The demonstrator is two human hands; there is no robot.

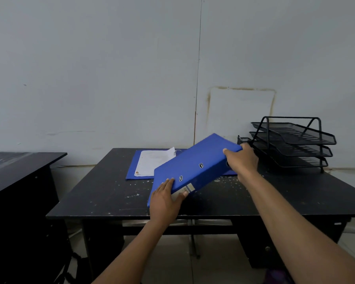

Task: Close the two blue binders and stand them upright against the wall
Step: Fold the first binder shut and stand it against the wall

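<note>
A closed blue binder (195, 162) is held tilted above the black desk (111, 193), its far end raised toward the right. My left hand (166, 198) grips its near lower corner by the spine label. My right hand (242, 158) grips its far upper end. Behind it a second blue binder (134, 167) lies open and flat on the desk with white pages (154, 162) showing; its right half is hidden by the held binder. The grey wall (131, 78) rises right behind the desk.
A black three-tier mesh letter tray (293, 142) stands at the back right of the desk, close to my right hand. Another dark desk (19, 167) stands to the left across a gap. The desk's front edge (172, 217) is near my forearms.
</note>
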